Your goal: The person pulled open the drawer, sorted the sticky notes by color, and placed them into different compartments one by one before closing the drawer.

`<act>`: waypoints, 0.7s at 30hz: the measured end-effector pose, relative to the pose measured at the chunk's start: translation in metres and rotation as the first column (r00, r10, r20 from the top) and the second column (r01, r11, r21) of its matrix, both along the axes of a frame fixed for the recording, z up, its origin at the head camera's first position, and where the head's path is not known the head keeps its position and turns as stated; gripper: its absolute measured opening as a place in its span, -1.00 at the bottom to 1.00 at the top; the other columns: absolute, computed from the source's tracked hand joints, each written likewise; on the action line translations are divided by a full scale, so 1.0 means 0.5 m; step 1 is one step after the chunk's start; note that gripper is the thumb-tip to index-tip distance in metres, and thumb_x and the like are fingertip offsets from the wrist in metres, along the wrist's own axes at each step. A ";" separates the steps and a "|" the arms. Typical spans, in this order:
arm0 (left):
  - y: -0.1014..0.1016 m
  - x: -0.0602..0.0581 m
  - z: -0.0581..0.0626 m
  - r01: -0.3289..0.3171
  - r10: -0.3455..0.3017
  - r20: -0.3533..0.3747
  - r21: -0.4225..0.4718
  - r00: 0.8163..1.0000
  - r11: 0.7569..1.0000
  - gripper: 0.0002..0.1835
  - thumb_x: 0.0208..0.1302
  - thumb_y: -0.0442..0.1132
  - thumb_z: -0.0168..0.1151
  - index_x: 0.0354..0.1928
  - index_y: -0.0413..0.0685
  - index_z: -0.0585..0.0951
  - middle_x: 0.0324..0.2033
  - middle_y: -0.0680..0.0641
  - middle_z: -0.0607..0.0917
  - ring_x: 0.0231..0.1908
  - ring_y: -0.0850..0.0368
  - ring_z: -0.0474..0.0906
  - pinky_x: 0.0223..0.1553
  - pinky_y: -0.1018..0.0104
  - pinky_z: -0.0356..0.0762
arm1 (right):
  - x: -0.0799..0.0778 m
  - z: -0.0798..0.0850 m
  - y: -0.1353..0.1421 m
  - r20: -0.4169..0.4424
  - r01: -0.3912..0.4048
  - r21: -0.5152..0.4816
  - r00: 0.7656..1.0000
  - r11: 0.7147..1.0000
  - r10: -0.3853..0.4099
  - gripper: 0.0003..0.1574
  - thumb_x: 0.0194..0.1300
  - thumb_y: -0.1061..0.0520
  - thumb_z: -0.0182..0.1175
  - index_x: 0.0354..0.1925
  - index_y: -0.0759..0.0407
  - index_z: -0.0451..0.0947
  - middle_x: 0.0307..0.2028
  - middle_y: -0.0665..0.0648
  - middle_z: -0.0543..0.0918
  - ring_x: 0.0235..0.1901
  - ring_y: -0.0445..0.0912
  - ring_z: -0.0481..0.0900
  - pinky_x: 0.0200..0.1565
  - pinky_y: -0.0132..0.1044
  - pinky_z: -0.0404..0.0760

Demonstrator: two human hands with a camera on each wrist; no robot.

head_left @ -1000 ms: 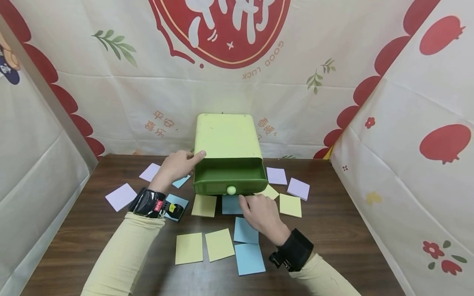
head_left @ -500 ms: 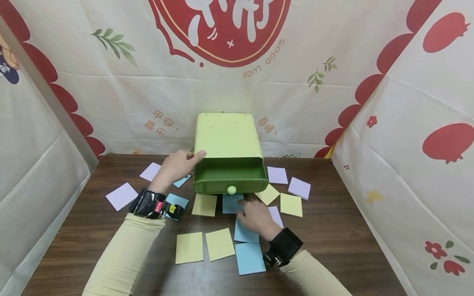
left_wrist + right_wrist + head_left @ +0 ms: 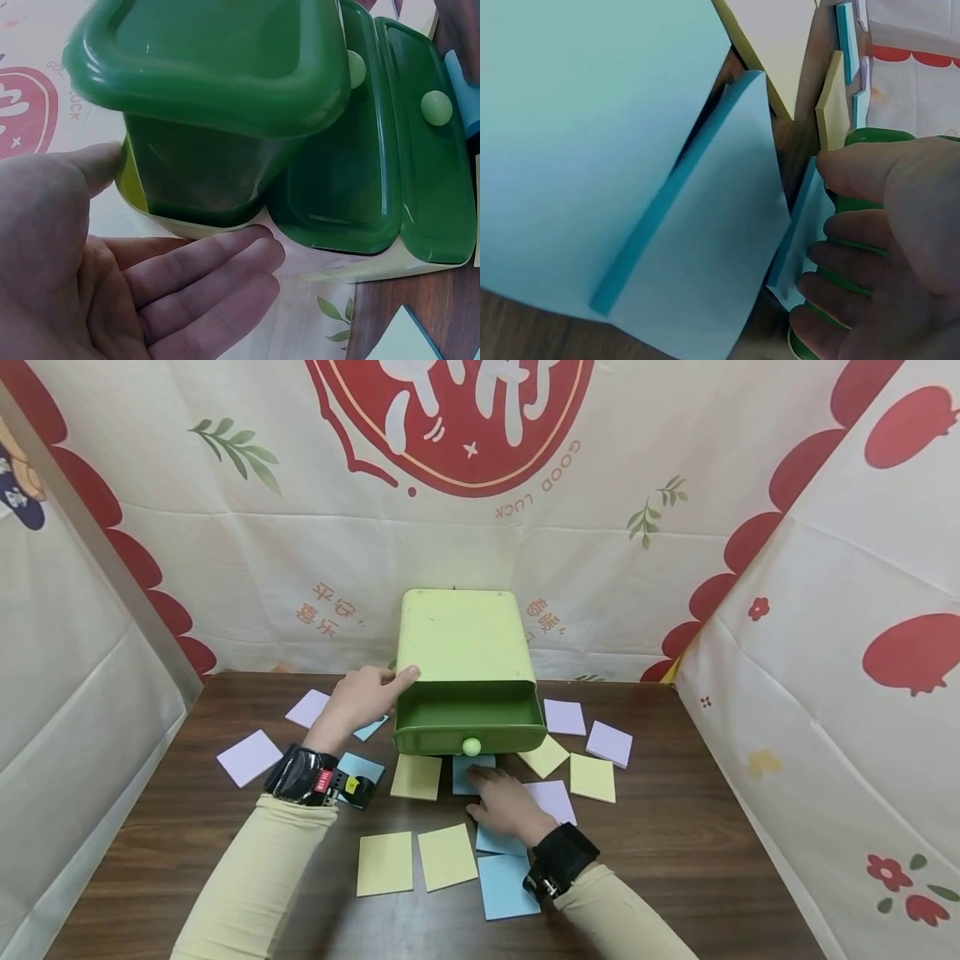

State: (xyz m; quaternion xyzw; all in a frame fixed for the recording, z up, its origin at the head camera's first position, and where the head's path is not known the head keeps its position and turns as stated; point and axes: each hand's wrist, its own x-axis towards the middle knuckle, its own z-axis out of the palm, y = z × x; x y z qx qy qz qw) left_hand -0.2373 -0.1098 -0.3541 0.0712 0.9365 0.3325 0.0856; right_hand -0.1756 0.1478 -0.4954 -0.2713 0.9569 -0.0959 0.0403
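A pale green drawer cabinet (image 3: 465,635) stands at the back of the table, its dark green top drawer (image 3: 427,741) pulled out. My left hand (image 3: 360,700) lies against the cabinet's left side, the thumb at the upper front edge. In the left wrist view, its fingers (image 3: 217,277) stretch along the side, and the two lower drawers (image 3: 341,195) are closed. In front of the cabinet, my right hand (image 3: 512,806) reaches over a blue sticky note pad (image 3: 461,777), fingertips at it. The right wrist view shows those fingers (image 3: 840,262) loosely bent above the pad.
Yellow pads (image 3: 385,864) and blue pads (image 3: 508,887) lie at the front. Purple pads (image 3: 565,717) and another yellow pad (image 3: 592,777) are on the right. More purple pads (image 3: 250,758) and a blue pad (image 3: 362,768) lie left. A printed cloth (image 3: 300,560) hangs behind the table.
My right hand has moved left from below the drawer's right side to the blue pad, uncovering a purple pad to its right. The left hand stays in place.
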 end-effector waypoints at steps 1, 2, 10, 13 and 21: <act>0.000 0.000 0.000 -0.001 0.001 0.002 0.002 1.000 1.000 -0.21 0.35 0.45 -0.24 0.11 -0.05 0.60 -0.36 -0.09 0.72 -0.35 0.04 0.62 -0.33 0.22 0.40 | 0.000 -0.003 -0.001 -0.003 -0.002 0.002 1.000 1.000 0.002 -0.37 0.33 0.04 0.21 0.28 0.29 0.42 0.25 0.25 0.52 0.24 0.17 0.47 0.25 0.00 0.42; 0.001 0.000 0.000 -0.002 0.002 0.003 0.002 1.000 1.000 -0.21 0.35 0.45 -0.24 0.12 -0.05 0.59 -0.34 -0.10 0.73 -0.33 0.04 0.63 -0.32 0.22 0.40 | 0.000 -0.005 -0.001 -0.003 -0.001 0.005 1.000 1.000 0.001 -0.37 0.34 0.03 0.20 0.29 0.27 0.42 0.25 0.24 0.52 0.25 0.17 0.47 0.26 -0.01 0.41; 0.001 -0.001 0.000 -0.006 0.006 0.005 -0.004 1.000 1.000 -0.20 0.35 0.46 -0.25 0.14 -0.06 0.58 -0.29 -0.17 0.74 -0.35 0.07 0.61 -0.30 0.21 0.40 | 0.001 -0.012 -0.004 -0.080 -0.026 0.010 0.996 1.000 0.026 -0.56 0.31 0.09 0.22 0.13 0.18 0.58 0.09 0.18 0.62 0.14 0.09 0.54 0.19 -0.04 0.46; 0.002 -0.001 -0.001 -0.010 0.010 0.003 -0.004 1.000 1.000 -0.20 0.35 0.46 -0.25 0.13 -0.05 0.58 -0.30 -0.16 0.74 -0.36 0.07 0.60 -0.31 0.22 0.40 | 0.001 -0.011 -0.006 -0.118 -0.057 0.012 0.991 0.998 0.058 -0.72 0.30 0.12 0.21 -0.04 0.16 0.65 -0.05 0.15 0.66 0.03 0.06 0.59 0.12 -0.05 0.50; 0.001 -0.002 -0.003 -0.013 0.013 -0.005 -0.005 1.000 1.000 -0.20 0.35 0.45 -0.25 0.11 -0.06 0.60 -0.30 -0.15 0.74 -0.36 0.06 0.61 -0.32 0.22 0.40 | -0.008 -0.001 -0.011 -0.144 -0.087 -0.001 0.986 0.996 0.086 -0.74 0.27 0.17 0.22 -0.06 0.16 0.66 -0.03 0.15 0.68 0.06 0.07 0.59 0.13 -0.04 0.51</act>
